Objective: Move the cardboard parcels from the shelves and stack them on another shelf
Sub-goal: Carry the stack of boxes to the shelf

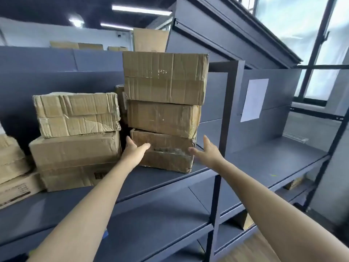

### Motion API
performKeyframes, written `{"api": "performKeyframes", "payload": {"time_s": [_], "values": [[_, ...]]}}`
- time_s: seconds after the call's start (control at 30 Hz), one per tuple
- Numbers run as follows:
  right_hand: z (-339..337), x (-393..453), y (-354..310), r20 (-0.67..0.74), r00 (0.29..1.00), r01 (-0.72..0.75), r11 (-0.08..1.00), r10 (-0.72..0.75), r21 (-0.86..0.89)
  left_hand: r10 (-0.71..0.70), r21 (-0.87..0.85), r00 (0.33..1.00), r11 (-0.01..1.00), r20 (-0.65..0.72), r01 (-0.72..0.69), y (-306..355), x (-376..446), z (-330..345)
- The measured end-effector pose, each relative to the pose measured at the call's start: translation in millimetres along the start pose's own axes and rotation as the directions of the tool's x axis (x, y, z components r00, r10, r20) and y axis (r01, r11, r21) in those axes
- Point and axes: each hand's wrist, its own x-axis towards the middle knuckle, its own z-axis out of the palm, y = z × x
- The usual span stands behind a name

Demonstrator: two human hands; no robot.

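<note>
A stack of three cardboard parcels stands on the dark blue shelf (170, 178): a bottom parcel (170, 157), a middle parcel (164, 118) and a large top parcel (164, 76). My left hand (134, 150) lies flat against the left front corner of the bottom parcel, thumb stretched across its face. My right hand (207, 152) is spread with straight fingers just off the parcel's right edge; contact is unclear. To the left stands a second stack of two parcels, an upper one (77, 114) and a lower one (75, 157).
More boxes (13, 176) sit at the far left of the same shelf. A black upright post (226, 120) rises just right of the stack. The neighbouring bay (273, 157) has a white paper sheet (254, 99) on its back panel. Lower shelves run beneath.
</note>
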Motion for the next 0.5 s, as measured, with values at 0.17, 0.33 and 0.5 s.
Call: {"api": "performKeyframes", "payload": {"time_s": [0.17, 0.33, 0.5], "values": [[9, 27, 4, 0.054, 0.992, 0.096, 0.96, -0.114, 0.264, -0.028, -0.089, 0.998, 0.996, -0.051, 0.023, 5, 10, 5], [33, 44, 8, -0.015, 1.0, 0.018, 0.694, -0.011, 0.719, 0.016, 0.003, 0.996, 1.0, -0.089, -0.016, 1, -9, 6], [29, 45, 12, 0.019, 0.996, 0.042, 0.661, -0.085, 0.749, -0.017, -0.073, 0.984, 0.997, -0.179, 0.004, -3, -25, 6]]}}
